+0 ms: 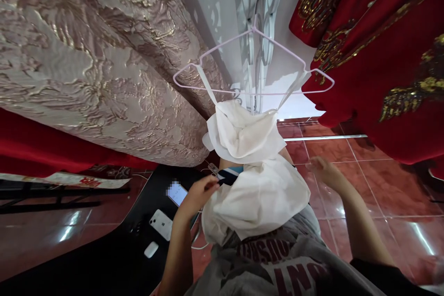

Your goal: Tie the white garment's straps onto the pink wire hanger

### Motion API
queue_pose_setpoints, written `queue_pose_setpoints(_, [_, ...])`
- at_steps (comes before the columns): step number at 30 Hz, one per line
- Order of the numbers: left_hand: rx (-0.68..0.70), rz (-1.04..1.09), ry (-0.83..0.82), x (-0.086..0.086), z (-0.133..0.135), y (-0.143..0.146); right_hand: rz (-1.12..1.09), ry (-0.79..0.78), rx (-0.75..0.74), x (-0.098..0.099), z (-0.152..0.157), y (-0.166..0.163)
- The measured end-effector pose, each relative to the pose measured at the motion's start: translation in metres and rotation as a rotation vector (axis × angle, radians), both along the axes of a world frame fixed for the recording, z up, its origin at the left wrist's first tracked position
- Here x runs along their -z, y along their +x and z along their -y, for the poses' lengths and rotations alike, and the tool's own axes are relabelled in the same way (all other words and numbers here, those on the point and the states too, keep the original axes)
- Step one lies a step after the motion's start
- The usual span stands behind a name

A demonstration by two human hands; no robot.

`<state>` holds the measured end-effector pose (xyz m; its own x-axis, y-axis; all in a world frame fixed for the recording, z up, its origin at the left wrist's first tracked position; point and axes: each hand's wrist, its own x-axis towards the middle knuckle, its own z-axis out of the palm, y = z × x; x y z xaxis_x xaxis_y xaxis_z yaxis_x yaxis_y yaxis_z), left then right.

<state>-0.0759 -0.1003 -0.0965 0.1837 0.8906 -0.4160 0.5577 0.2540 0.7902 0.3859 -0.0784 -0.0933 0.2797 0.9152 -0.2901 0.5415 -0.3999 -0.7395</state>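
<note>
A white garment with thin straps [256, 194] hangs from a pale pink hanger [255, 93]. Its upper part droops below the hanger bar, and the lower cloth lies bunched over my lap. Just left of the cloth is my left hand [199, 194], fingers loosely bent with a gap between them; whether the fingertips touch the fabric is unclear. To the right of the garment, my right hand [326, 173] is held in the air, loosely curled, slightly blurred and apart from the cloth. I see nothing held in either hand.
Pink-gold brocade cloth [104, 64] hangs at left, and red embroidered garments [374, 51] at right. On a black surface [86, 259] at lower left lie a white phone [161, 224], a lit phone [176, 193] and a small white case [151, 249]. Red tiles [374, 180] cover the floor.
</note>
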Motion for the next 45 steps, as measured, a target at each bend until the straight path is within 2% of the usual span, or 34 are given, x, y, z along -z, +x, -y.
queue_pose_setpoints(2, [-0.199,0.095,0.168,-0.003,-0.022,0.014,-0.024,0.171,-0.025,-0.008,-0.018,-0.02])
queue_pose_setpoints(4, [-0.338,0.211,0.386,-0.006,-0.047,0.034,-0.055,0.351,-0.06,-0.019,-0.036,-0.048])
queue_pose_setpoints(6, [-0.417,0.301,0.599,-0.008,-0.071,0.053,-0.059,0.521,-0.124,-0.031,-0.052,-0.078])
queue_pose_setpoints(8, [-0.477,0.315,0.748,-0.012,-0.094,0.065,-0.015,0.783,-0.285,-0.041,-0.066,-0.101])
queue_pose_setpoints(10, [-0.503,0.275,0.84,-0.018,-0.117,0.068,0.036,0.889,-0.336,-0.046,-0.077,-0.113])
queue_pose_setpoints(14, [-0.484,0.298,0.935,-0.037,-0.171,0.059,0.137,0.756,-0.213,-0.04,-0.09,-0.102])
queue_pose_setpoints(18, [-0.318,0.479,0.846,-0.06,-0.211,0.062,0.144,0.599,-0.13,-0.034,-0.088,-0.082])
queue_pose_setpoints(20, [-0.271,0.54,0.82,-0.068,-0.209,0.073,0.096,0.623,-0.058,-0.042,-0.082,-0.081])
queue_pose_setpoints(23, [-0.3,0.583,0.832,-0.076,-0.18,0.094,0.024,0.842,0.011,-0.068,-0.074,-0.093])
queue_pose_setpoints(25, [-0.339,0.617,0.812,-0.079,-0.154,0.106,0.027,1.04,-0.088,-0.088,-0.078,-0.106])
queue_pose_setpoints(27, [-0.369,0.664,0.769,-0.081,-0.132,0.114,0.079,1.174,-0.292,-0.104,-0.09,-0.119])
queue_pose_setpoints(29, [-0.397,0.708,0.743,-0.081,-0.117,0.118,0.126,1.169,-0.465,-0.112,-0.105,-0.132])
queue_pose_setpoints(31, [-0.442,0.697,0.762,-0.08,-0.108,0.118,0.155,1.078,-0.544,-0.112,-0.116,-0.141])
queue_pose_setpoints(35, [-0.612,0.537,0.906,-0.073,-0.097,0.113,0.201,1.009,-0.515,-0.105,-0.108,-0.143])
queue_pose_setpoints(38, [-0.808,0.444,1.097,-0.069,-0.091,0.113,0.209,1.022,-0.533,-0.106,-0.091,-0.138])
queue_pose_setpoints(40, [-0.887,0.416,1.23,-0.071,-0.088,0.116,0.204,0.995,-0.554,-0.109,-0.085,-0.135])
queue_pose_setpoints(42, [-0.86,0.425,1.314,-0.078,-0.087,0.118,0.2,0.97,-0.559,-0.112,-0.083,-0.134])
queue_pose_setpoints(45, [-0.764,0.438,1.338,-0.098,-0.089,0.117,0.208,0.956,-0.558,-0.113,-0.085,-0.134])
